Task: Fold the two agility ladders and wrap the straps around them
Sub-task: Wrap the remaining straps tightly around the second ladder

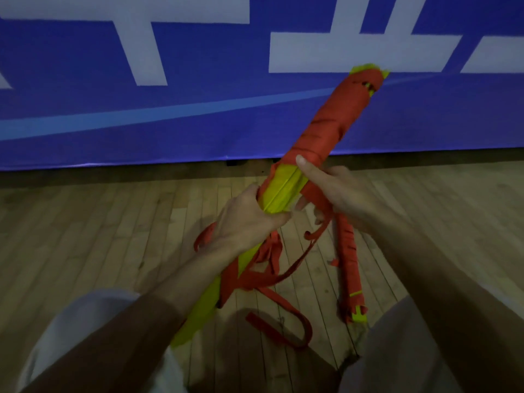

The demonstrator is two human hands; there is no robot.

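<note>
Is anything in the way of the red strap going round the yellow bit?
Only the left hand: it grips the bare yellow rungs just below where the strap is wound. The right hand holds the strap at that edge.

Floor (113, 236) here is light wood planks, gym style, pretty dim. One ladder bundle (350, 268), already wound up in red strap with yellow ends poking out, lies flat on it over to the right. A loose red strap tail (283, 330) curls on the boards just beside it. The half-wrapped ladder (283, 188) is up in the air, though its low yellow end might touch the floor, hard to tell. A blue banner (198, 123) stands along the far edge.
</note>
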